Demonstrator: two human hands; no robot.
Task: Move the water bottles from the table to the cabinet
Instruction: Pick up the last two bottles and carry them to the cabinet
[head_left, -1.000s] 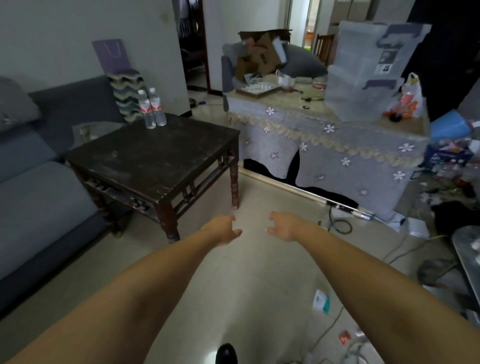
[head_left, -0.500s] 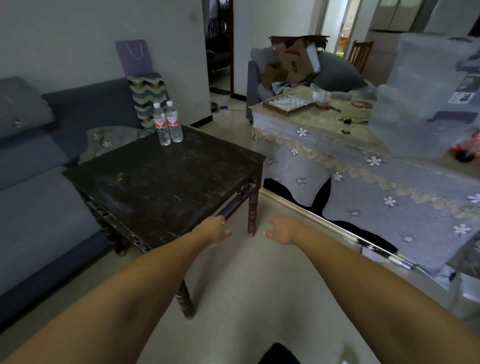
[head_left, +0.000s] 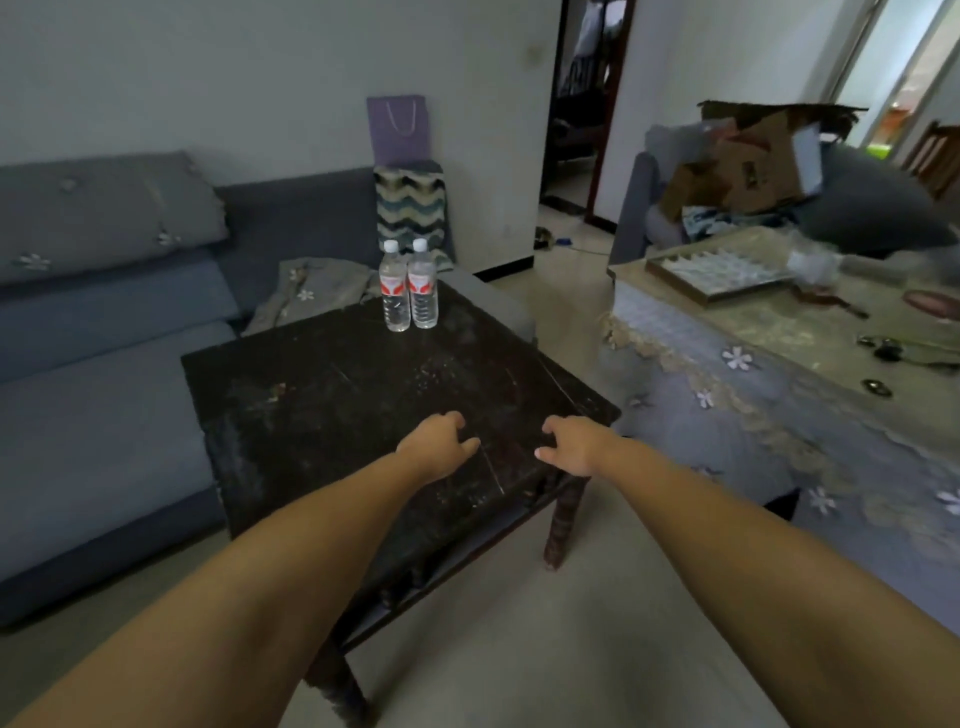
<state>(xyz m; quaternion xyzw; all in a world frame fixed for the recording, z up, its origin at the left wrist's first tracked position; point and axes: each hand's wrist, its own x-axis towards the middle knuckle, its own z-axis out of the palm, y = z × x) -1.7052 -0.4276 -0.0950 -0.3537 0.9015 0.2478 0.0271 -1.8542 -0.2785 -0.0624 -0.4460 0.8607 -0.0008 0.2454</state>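
Two water bottles stand upright at the far edge of the dark wooden tabletop (head_left: 363, 395), a little above the middle of the frame. The left bottle (head_left: 394, 291) and the right bottle (head_left: 423, 288) are side by side, touching or all but touching, each clear with a white cap and a red and white label.

Both arms reach forward from the bottom of the frame over the near part of the tabletop. The left hand (head_left: 435, 448) is just left of the frame's centre, palm down, its grip loose and empty: the fingers are curled, with the thumb pointing toward the other hand. The right hand (head_left: 570, 444) hangs just beside it, right of centre, above the near right corner of the tabletop, likewise holding nothing, fingers bent and apart. Whether either hand touches the wood cannot be told.

The bottles lie well apart from both hands, straight up the frame from the left hand, with most of the bare tabletop between.

A grey sofa (head_left: 104, 322) fills the left of the frame behind the tabletop. Behind the bottles a purple paper bag (head_left: 397, 130) sits on a zigzag-patterned stand (head_left: 413, 208) against the wall. At the right, a second table under a flowered cloth (head_left: 779, 415) carries a tray (head_left: 719, 270) and small clutter, with cardboard boxes (head_left: 753, 166) beyond it.
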